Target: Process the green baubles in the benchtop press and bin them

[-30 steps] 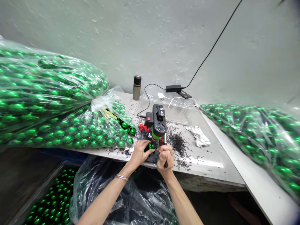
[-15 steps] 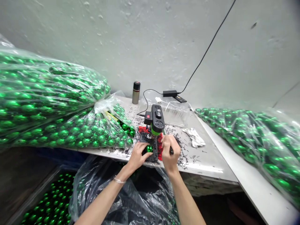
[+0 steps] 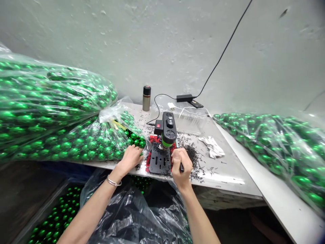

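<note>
My left hand (image 3: 131, 158), with a bangle on its wrist, reaches to the mouth of the clear plastic bag. Its fingers touch or nearly touch the loose shiny green balls (image 3: 134, 136) there; no ball shows in its grasp. Closed in a fist, my right hand (image 3: 181, 166) grips a black handle (image 3: 181, 168) just right of a small black bench machine (image 3: 169, 128). What the handle belongs to is mostly covered by my fingers. Below the machine's head, its slotted black base plate (image 3: 159, 162) is bare, on red material (image 3: 147, 166).
Big bags of green balls lie left (image 3: 50, 112) and right (image 3: 274, 149). Black shavings (image 3: 194, 157) litter the table around the machine. A white glove (image 3: 212, 147), flask (image 3: 146, 98) and power adapter (image 3: 184, 98) lie farther back. Below the edge hangs a plastic liner (image 3: 122, 210).
My left hand has left the base plate and moved left to the bag's mouth. The green ball it held on the plate is gone from there. My right hand keeps its grip.
</note>
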{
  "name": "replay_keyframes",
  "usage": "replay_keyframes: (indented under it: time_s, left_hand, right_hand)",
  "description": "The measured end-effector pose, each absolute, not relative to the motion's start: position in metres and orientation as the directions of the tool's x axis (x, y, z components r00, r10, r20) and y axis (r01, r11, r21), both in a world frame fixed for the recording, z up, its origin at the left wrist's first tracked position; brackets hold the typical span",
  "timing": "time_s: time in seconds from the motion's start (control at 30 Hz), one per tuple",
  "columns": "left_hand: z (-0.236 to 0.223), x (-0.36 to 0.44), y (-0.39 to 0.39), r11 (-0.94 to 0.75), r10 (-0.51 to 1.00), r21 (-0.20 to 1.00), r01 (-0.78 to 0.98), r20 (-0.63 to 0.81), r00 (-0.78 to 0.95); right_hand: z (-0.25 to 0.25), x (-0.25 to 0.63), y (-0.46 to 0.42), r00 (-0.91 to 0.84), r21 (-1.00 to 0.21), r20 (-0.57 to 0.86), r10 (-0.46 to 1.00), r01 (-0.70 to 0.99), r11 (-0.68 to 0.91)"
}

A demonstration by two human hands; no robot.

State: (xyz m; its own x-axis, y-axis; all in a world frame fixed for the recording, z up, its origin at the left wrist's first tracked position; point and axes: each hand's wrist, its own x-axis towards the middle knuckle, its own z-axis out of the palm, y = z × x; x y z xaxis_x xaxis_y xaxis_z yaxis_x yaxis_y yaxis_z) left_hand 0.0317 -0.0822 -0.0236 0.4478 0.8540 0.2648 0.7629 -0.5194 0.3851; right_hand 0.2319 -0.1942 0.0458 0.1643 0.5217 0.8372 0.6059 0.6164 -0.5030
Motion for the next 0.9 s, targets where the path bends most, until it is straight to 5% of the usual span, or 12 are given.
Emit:
replay_keyframes:
  time_s: [0.1,0.2,0.3,0.37,0.6,0.9]
  left_hand:
    - [-0.02,0.029,-0.088,-0.485,0.875,0.472,0.736,0.257,0.411]
    - [-0.007,0.03,-0.097,-0.364,0.929,0.693,0.623,0.224,0.294]
    - [0.003,0.037,-0.104,-0.134,0.967,0.936,0.325,0.051,0.25]
    - [0.004,0.044,-0.108,0.048,0.96,0.996,0.07,-0.065,0.274]
    - [-0.005,0.065,-0.12,0.455,0.878,0.77,-0.447,-0.305,0.37]
    - [-0.009,0.068,-0.12,0.607,0.795,0.589,-0.534,-0.461,0.394]
  right_hand:
    - [0.045,0.233,-0.194,0.157,-0.491,0.844,0.514,0.611,0.62]
    - [0.044,0.234,-0.194,0.147,-0.487,0.842,0.519,0.62,0.615]
    - [0.043,0.235,-0.194,0.137,-0.476,0.846,0.515,0.63,0.613]
    - [0.043,0.235,-0.194,0.135,-0.469,0.85,0.51,0.636,0.613]
    - [0.043,0.237,-0.193,0.092,-0.424,0.867,0.491,0.655,0.626]
    - [0.041,0.237,-0.194,0.089,-0.428,0.861,0.5,0.657,0.621]
